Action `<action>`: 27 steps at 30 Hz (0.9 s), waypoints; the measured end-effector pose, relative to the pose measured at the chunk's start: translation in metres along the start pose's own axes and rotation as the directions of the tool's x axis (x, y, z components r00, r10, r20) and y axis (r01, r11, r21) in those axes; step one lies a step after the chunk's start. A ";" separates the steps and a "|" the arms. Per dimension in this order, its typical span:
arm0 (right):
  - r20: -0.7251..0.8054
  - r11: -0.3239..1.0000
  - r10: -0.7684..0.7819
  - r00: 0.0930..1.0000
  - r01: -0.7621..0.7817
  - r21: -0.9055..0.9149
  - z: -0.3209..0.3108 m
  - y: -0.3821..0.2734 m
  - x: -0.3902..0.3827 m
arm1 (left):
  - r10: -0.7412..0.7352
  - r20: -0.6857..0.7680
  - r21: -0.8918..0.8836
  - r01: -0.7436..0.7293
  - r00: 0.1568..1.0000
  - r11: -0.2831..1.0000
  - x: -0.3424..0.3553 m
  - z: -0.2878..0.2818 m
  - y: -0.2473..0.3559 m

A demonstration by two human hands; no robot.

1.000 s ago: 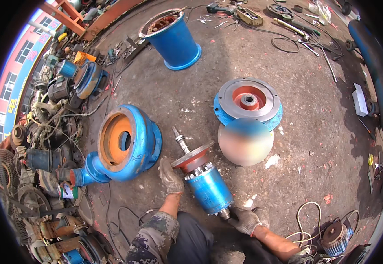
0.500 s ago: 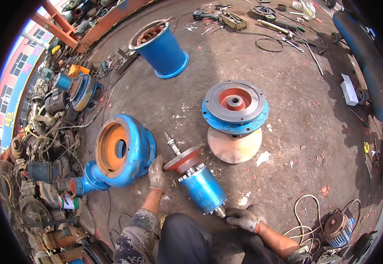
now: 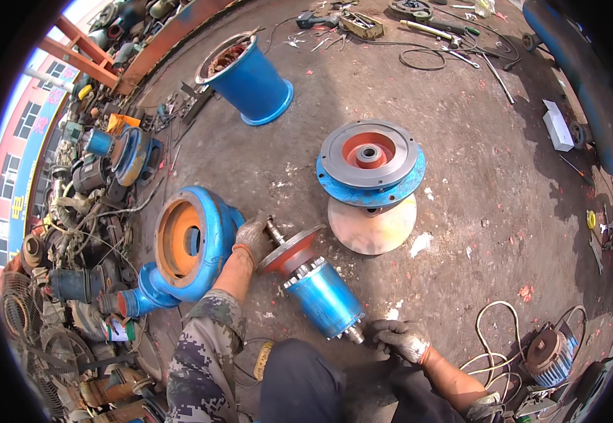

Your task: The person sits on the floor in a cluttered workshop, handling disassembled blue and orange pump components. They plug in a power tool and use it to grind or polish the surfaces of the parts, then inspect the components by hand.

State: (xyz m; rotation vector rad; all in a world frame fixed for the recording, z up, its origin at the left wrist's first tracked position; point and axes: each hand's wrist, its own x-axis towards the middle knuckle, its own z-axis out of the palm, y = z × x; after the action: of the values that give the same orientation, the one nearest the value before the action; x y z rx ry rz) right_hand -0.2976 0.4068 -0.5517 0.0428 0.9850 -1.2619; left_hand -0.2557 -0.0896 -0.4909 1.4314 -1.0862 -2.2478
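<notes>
A rotor (image 3: 324, 299) with a blue cylindrical body, reddish round flange and steel shaft ends lies slanted between my hands. My left hand (image 3: 252, 242), in a worn glove, is at the upper shaft end, its fingers closed round it and partly hidden. Just right of the lower shaft end is my right hand (image 3: 403, 340), also gloved. Its fingers are loosely bent and apart, with a small gap to the shaft. Beside my left forearm stands a blue pump casing (image 3: 211, 236) with an orange inside. A grey-and-red round cover (image 3: 335, 161) on a blue flange rests atop a pale disc (image 3: 371, 227).
Beyond stands a blue motor housing (image 3: 254, 88) with copper windings. Hand tools and a wooden box (image 3: 361, 27) lie at the far side. Scrap machine parts (image 3: 88, 173) pile up at left. A small motor (image 3: 549, 358) with a looped cable is at near right.
My left hand has moved from beside the flange up to the upper shaft end. My right hand has drawn slightly away from the lower shaft end.
</notes>
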 end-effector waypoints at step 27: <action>0.032 0.992 -0.029 0.999 0.024 0.125 -0.014 0.002 -0.003 | -0.109 0.138 0.487 0.028 0.984 0.873 -0.044 0.001 0.011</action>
State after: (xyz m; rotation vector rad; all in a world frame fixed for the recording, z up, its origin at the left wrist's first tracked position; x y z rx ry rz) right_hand -0.3041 0.4168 -0.5589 0.1053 0.8794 -1.3435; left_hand -0.2374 -0.0713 -0.4533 1.4942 -1.7808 -2.2705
